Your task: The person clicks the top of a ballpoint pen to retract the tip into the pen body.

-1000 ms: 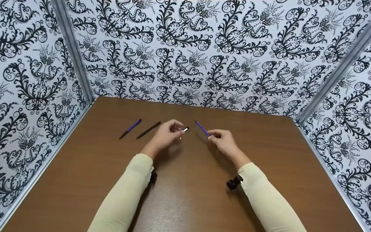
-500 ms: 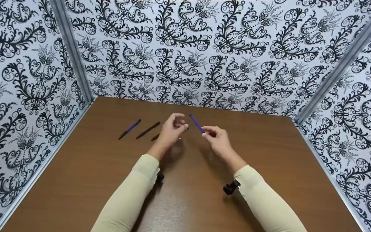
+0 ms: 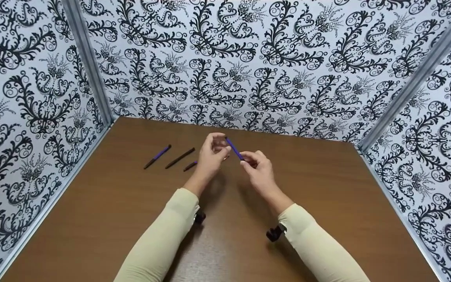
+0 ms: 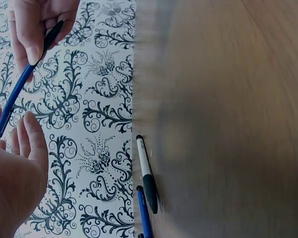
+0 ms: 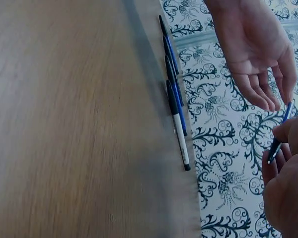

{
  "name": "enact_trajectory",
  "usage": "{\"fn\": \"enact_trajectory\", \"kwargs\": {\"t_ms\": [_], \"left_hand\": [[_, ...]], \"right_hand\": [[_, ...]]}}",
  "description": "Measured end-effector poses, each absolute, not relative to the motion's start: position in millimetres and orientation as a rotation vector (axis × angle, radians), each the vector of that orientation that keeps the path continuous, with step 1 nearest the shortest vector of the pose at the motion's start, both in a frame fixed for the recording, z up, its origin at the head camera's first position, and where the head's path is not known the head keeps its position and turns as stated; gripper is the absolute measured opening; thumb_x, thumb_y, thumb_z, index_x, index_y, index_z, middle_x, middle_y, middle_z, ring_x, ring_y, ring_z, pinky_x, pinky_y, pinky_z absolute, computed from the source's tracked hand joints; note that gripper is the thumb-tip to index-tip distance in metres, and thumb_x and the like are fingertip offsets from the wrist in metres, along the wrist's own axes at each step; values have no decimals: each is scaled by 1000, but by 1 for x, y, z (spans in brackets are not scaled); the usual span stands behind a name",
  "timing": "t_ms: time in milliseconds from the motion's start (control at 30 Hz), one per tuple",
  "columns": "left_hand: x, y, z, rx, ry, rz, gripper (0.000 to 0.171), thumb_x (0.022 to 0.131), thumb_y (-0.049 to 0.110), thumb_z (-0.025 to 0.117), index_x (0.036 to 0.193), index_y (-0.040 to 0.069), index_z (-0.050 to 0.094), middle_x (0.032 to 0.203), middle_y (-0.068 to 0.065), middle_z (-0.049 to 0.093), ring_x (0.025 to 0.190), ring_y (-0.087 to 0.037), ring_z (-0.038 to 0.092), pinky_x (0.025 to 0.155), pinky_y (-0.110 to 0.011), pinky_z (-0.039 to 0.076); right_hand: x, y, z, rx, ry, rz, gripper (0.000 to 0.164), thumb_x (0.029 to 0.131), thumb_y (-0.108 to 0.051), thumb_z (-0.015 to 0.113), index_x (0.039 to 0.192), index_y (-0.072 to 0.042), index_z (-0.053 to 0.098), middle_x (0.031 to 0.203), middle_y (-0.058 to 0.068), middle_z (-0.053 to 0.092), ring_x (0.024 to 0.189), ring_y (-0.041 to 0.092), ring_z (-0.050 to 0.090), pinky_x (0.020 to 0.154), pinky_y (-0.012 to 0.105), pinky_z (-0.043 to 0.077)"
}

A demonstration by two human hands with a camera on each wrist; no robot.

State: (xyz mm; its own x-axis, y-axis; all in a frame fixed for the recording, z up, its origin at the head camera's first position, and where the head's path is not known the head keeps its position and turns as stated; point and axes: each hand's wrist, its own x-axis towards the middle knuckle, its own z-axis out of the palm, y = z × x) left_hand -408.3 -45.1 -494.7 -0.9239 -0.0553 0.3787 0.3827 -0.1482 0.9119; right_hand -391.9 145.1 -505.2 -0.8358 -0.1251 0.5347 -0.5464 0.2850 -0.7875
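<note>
My right hand [image 3: 264, 172] pinches a blue pen [image 3: 234, 148] by its dark end between thumb and fingers, raised above the table and slanting up to the left. My left hand [image 3: 210, 158] is at the pen's other end. In the left wrist view, the left fingers [image 4: 35, 139] are spread and relaxed, with the thumb beside the blue tip and the other fingers apart from it. On the table, a white pen with a dark grip [image 4: 145, 166] lies near a blue pen [image 4: 144, 213]; the left hand hides the white one in the head view.
Left of the hands, a blue-and-black pen [image 3: 157, 157], a dark pen [image 3: 180, 158] and a partly covered pen [image 3: 190, 166] lie slanted side by side on the brown table [image 3: 233, 235]. Patterned walls [image 3: 225, 70] stand around the back and sides.
My right hand has carried the blue pen left and slightly away from me. My left hand has shifted forward and right, bringing its fingers to the pen's far end and uncovering part of a lying pen.
</note>
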Motion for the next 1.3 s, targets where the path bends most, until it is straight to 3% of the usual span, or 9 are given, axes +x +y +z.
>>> {"fn": "enact_trajectory", "kwargs": {"t_ms": [233,567,767,933,1100,1300], "left_hand": [[-406,-40,-491,-385,-1752,-2163,45,98,-11,72,139,-2,56,111,-14,66,89,-19,66,85,-47,66],[-406,-36,-491,-383,-1708,-2109,46,97,-13,71,138,1,58,107,-14,65,83,-18,65,72,-29,61],[-406,-35,-492,-405,-1696,-2104,47,97,-13,71,140,1,58,110,-22,65,85,-20,67,75,-29,62],[-406,-34,-492,-398,-1691,-2091,49,96,-13,70,140,2,58,109,-19,65,84,-21,67,75,-30,62],[-404,-32,-490,-389,-1671,-2096,48,95,-13,70,140,2,59,106,-13,65,84,-20,66,74,-30,62],[-404,-30,-489,-381,-1646,-2066,46,95,-14,70,137,2,62,106,-15,65,86,-21,65,78,-30,60]], "right_hand": [[-386,135,-504,582,-2129,1547,21,95,18,73,114,11,78,96,24,65,80,19,62,72,18,49],[-384,131,-504,604,-2099,1552,23,98,7,77,117,-3,83,98,12,66,83,17,64,75,22,55],[-384,129,-506,616,-2083,1536,24,98,9,77,118,-2,83,98,14,65,84,21,66,76,22,55],[-382,123,-505,591,-2071,1513,23,96,15,75,116,5,81,97,21,64,83,33,66,74,27,54],[-380,123,-504,585,-2077,1519,25,97,14,75,117,1,82,97,18,64,83,31,67,75,30,57],[-381,123,-507,610,-2044,1527,25,97,10,76,118,-3,83,96,12,65,82,24,66,75,26,56]]}}
